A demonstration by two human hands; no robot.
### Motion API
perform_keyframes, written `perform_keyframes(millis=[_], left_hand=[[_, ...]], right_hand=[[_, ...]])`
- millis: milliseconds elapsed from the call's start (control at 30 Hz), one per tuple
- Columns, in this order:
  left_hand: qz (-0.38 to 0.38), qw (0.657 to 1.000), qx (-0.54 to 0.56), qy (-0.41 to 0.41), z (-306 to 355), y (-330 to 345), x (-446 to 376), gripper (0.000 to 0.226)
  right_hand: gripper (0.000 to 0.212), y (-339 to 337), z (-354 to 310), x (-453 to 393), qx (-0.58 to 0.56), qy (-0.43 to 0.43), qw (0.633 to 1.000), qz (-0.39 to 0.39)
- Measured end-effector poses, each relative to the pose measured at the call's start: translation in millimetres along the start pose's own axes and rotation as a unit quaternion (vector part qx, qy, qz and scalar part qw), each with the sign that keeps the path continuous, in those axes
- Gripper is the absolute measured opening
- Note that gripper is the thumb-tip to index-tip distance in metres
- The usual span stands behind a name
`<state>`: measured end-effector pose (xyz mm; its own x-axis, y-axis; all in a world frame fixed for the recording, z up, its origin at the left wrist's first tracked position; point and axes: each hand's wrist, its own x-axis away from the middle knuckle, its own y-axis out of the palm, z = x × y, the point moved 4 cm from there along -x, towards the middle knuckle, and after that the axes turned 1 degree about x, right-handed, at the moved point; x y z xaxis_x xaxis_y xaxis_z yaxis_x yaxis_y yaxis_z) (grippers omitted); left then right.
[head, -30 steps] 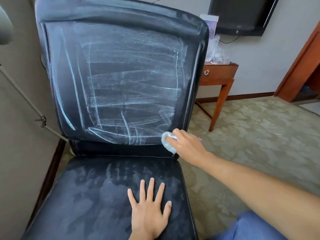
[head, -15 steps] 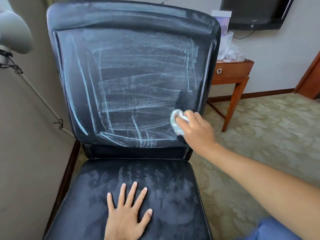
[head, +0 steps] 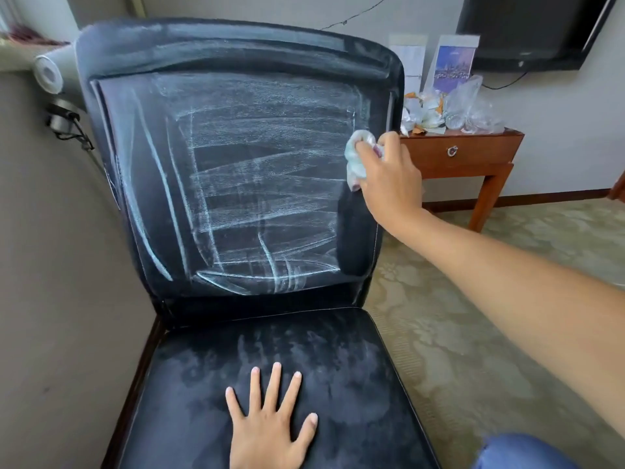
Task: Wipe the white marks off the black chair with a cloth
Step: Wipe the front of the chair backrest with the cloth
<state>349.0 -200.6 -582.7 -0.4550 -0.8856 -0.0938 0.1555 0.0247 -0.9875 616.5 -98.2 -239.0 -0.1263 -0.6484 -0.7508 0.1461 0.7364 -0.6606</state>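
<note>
The black chair (head: 351, 248) faces me, its backrest covered in white marks (head: 257, 170) that run in streaks across the panel. My right hand (head: 389, 177) grips a crumpled pale cloth (head: 356, 154) and presses it against the right side of the backrest, about mid-height. Below the cloth a narrow dark strip along the right edge looks wiped. My left hand (head: 270, 424) lies flat on the seat cushion, fingers spread, holding nothing. The seat shows faint cloudy smears.
A wooden side table (head: 473, 157) with plastic bags and cards stands behind the chair to the right, under a wall-mounted TV (head: 527, 28). A beige wall is close on the left. Patterned carpet (head: 473, 333) spreads to the right.
My right hand has carried the cloth upward along the backrest's right edge, from the bottom corner to mid-height, leaving a darker strip. My left hand stays flat on the seat.
</note>
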Motion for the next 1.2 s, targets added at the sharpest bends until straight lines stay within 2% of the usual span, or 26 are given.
perform_keyframes(millis=[33, 100, 200, 267, 333, 400, 467, 567, 667, 833, 933, 1067, 1200], left_hand=[[0.002, 1.0, -0.007, 0.005, 0.6, -0.7, -0.4, 0.077], [-0.002, 1.0, -0.017, 0.019, -0.4, -5.8, -2.8, 0.076], [-0.039, 0.996, -0.045, 0.071, -13.7, -20.5, -9.9, 0.068], [-0.068, 0.991, -0.056, 0.099, -32.8, -34.5, -15.1, 0.061], [-0.079, 0.988, -0.08, 0.102, -58.0, -49.2, -20.2, 0.06], [-0.055, 0.989, -0.097, 0.101, -79.6, -66.3, -26.5, 0.062], [-0.001, 0.99, -0.093, 0.104, -93.6, -92.2, -35.8, 0.065], [0.125, 0.984, -0.082, 0.095, -100.0, -146.8, -56.2, 0.068], [0.195, 0.975, -0.081, 0.062, -107.2, -184.5, -72.1, 0.073], [0.215, 0.972, -0.084, 0.048, -120.3, -190.6, -71.9, 0.076], [0.236, 0.968, -0.081, 0.036, -126.2, -195.1, -67.6, 0.079], [0.207, 0.974, -0.089, -0.014, -149.6, -187.1, -70.8, 0.084], [0.18, 0.977, -0.11, -0.008, -167.1, -176.6, -76.8, 0.09]], right_hand=[[0.044, 5.5, -4.7, 1.2, -0.006, -0.001, 1.0, 0.014], [0.052, 28.8, -17.6, 26.4, -0.017, -0.028, 0.999, -0.008], [0.057, 70.8, -40.1, 94.4, -0.015, -0.16, 0.98, -0.12], [0.066, 86.9, -46.4, 120.8, 0.035, -0.245, 0.958, -0.145], [0.055, 90.0, -45.8, 118.3, 0.075, -0.278, 0.948, -0.137], [0.042, 82.7, -43.7, 102.3, 0.117, -0.309, 0.938, -0.103], [0.036, 68.8, -36.4, 78.2, 0.136, -0.29, 0.946, -0.048], [0.035, 44.7, -35.1, 35.7, 0.125, -0.192, 0.973, 0.028], [0.046, 42.5, -56.7, 19.6, 0.06, -0.112, 0.992, 0.019], [0.055, 57.6, -134.0, 25.9, -0.053, -0.075, 0.992, -0.088], [0.06, 64.5, -189.7, 24.5, -0.081, -0.122, 0.987, -0.072], [0.054, 64.4, -240.2, 22.6, -0.073, -0.167, 0.982, -0.057], [0.053, 58.6, -221.8, 21.5, -0.006, -0.216, 0.976, -0.033]])
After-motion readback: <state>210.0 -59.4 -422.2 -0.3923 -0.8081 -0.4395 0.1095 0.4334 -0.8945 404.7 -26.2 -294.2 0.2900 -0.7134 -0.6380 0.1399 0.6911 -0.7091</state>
